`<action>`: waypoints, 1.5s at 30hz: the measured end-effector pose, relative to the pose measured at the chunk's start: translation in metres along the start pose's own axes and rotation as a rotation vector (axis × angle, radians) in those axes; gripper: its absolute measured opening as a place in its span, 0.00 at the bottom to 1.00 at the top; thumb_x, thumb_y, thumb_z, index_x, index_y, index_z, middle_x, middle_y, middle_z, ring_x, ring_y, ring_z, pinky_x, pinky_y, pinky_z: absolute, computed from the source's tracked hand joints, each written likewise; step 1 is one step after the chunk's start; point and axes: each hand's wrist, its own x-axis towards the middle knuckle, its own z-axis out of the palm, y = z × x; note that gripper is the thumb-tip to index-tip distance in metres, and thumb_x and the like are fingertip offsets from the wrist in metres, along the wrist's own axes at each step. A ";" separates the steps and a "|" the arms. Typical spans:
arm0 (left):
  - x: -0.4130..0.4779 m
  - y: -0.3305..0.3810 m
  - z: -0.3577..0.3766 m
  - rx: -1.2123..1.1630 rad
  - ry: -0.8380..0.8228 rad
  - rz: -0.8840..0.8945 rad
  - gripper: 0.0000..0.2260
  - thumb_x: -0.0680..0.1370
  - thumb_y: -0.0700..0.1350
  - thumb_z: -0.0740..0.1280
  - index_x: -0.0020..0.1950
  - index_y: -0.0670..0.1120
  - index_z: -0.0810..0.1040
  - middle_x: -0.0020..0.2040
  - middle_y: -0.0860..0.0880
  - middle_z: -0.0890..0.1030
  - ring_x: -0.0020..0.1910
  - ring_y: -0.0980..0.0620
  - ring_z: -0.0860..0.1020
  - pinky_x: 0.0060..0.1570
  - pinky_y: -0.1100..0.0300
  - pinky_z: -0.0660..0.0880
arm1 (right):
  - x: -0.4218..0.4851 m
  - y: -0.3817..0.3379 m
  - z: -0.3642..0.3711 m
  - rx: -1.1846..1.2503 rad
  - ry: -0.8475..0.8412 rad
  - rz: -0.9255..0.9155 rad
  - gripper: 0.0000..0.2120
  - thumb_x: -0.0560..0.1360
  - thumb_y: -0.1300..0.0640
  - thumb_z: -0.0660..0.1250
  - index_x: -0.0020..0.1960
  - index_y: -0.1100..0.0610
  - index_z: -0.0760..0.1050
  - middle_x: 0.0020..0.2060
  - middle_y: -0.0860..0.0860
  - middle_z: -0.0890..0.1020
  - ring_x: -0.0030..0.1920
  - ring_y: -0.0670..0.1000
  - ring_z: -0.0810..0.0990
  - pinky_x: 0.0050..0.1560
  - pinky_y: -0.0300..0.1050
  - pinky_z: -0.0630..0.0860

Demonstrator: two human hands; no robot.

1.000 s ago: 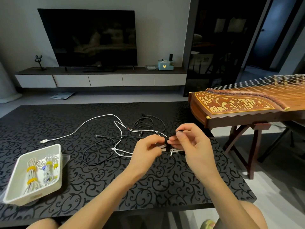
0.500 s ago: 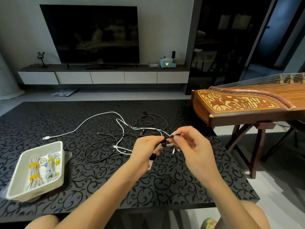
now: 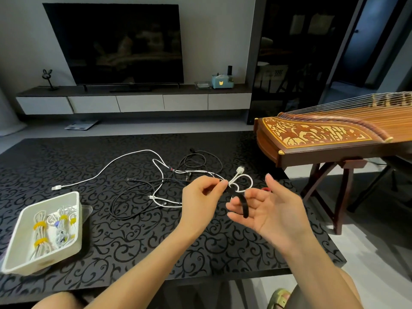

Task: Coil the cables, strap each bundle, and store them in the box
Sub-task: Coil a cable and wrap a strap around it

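Nearest, at the left edge of the dark patterned table [image 3: 145, 241], stands the white box [image 3: 46, 263]. In it lie strapped bundles [image 3: 41, 233] of pale cable bound with yellow bands.

To the right of the box and a little farther back, both hands hover above the tabletop. The left hand [image 3: 200, 197] pinches a small white cable coil [image 3: 234, 178] between thumb and forefinger, and its other fingers are curled in. The coil's loops and its plug stick up beyond the fingertips. A black strap [image 3: 243, 204] hangs down from the pinched spot and drapes across the fingers of the right hand [image 3: 272, 212]. This hand lies palm up just right of the coil, its fingers spread and relaxed and its thumb raised. It grips nothing.

Beyond the box and to its right, behind the hands, the loose cables [image 3: 169, 181] sprawl in a tangle of white and black on the table.

Far right of the box, past the table's edge, a wooden zither [image 3: 323, 134] rests on its stand. Farthest back, a dark television [image 3: 116, 41] sits on a low console [image 3: 138, 102].
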 end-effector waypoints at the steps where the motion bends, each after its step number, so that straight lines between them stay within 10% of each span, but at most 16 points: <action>1: -0.001 0.000 0.001 0.023 0.013 0.052 0.06 0.75 0.41 0.71 0.38 0.49 0.81 0.36 0.51 0.81 0.38 0.56 0.78 0.40 0.67 0.72 | 0.002 -0.003 0.001 -0.025 0.045 0.053 0.20 0.69 0.45 0.67 0.41 0.65 0.75 0.36 0.65 0.81 0.39 0.62 0.83 0.37 0.52 0.82; 15: -0.006 0.002 0.009 -0.112 -0.109 -0.008 0.07 0.76 0.40 0.68 0.39 0.48 0.74 0.36 0.51 0.79 0.38 0.54 0.79 0.41 0.62 0.76 | 0.024 0.020 0.004 -0.573 0.283 -0.237 0.10 0.77 0.65 0.63 0.39 0.66 0.77 0.25 0.51 0.73 0.21 0.42 0.64 0.23 0.34 0.59; 24: 0.010 -0.001 0.006 0.278 -0.460 0.007 0.07 0.81 0.43 0.58 0.43 0.44 0.68 0.34 0.49 0.80 0.34 0.51 0.78 0.41 0.53 0.74 | 0.031 0.031 0.001 -0.691 0.310 -0.249 0.09 0.75 0.68 0.57 0.38 0.64 0.73 0.19 0.45 0.64 0.19 0.41 0.61 0.23 0.33 0.61; 29: 0.013 -0.005 0.011 0.111 -0.398 -0.103 0.07 0.80 0.38 0.60 0.42 0.40 0.71 0.36 0.44 0.76 0.29 0.65 0.74 0.32 0.71 0.67 | 0.036 0.035 -0.010 -0.837 0.324 -0.265 0.10 0.75 0.67 0.55 0.43 0.74 0.70 0.24 0.48 0.61 0.23 0.43 0.57 0.26 0.37 0.56; 33: 0.015 -0.007 0.019 -0.052 -0.402 -0.242 0.12 0.78 0.34 0.61 0.35 0.43 0.69 0.27 0.51 0.75 0.32 0.52 0.73 0.31 0.65 0.67 | 0.032 0.035 -0.019 -0.910 0.319 -0.295 0.09 0.75 0.66 0.55 0.45 0.72 0.70 0.25 0.48 0.61 0.25 0.45 0.57 0.26 0.39 0.54; 40: 0.021 0.006 0.002 -0.117 -0.929 -0.414 0.15 0.83 0.44 0.55 0.40 0.42 0.74 0.30 0.47 0.79 0.31 0.50 0.75 0.35 0.63 0.72 | 0.008 0.027 -0.027 -0.895 0.243 -0.283 0.11 0.75 0.68 0.56 0.44 0.61 0.77 0.20 0.45 0.65 0.24 0.45 0.58 0.26 0.41 0.56; 45: 0.020 0.011 -0.002 -0.329 -0.870 -0.549 0.17 0.82 0.44 0.56 0.36 0.39 0.74 0.24 0.49 0.70 0.26 0.53 0.68 0.38 0.58 0.66 | 0.006 0.020 -0.030 -0.873 0.118 -0.347 0.09 0.79 0.65 0.58 0.52 0.61 0.77 0.24 0.48 0.63 0.25 0.44 0.60 0.28 0.40 0.57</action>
